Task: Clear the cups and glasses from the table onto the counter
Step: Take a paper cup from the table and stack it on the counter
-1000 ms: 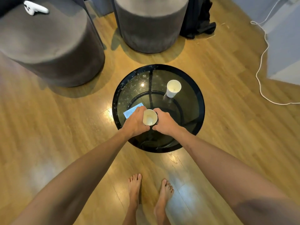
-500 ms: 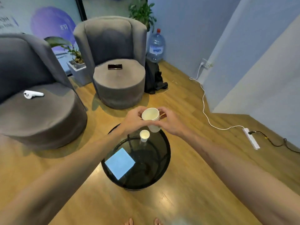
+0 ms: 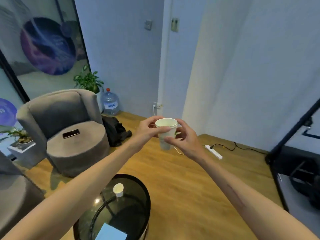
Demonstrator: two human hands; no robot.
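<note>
A white paper cup is held upright in mid-air, well above the floor, between both hands. My left hand grips its left side near the rim. My right hand wraps its right side and lower wall. A second white paper cup stands on the round black glass table at the bottom of the view, below my left forearm. No counter is in view.
A blue paper sheet lies on the table. Two grey armchairs stand at left, the nearer-centre one with a phone on its seat. A black bag, water bottle, power strip with cables and a black stand line the floor.
The cup was lifted off the table in both hands and carried up and to the right. My view swung up from the table toward the wall and right side of the room.
</note>
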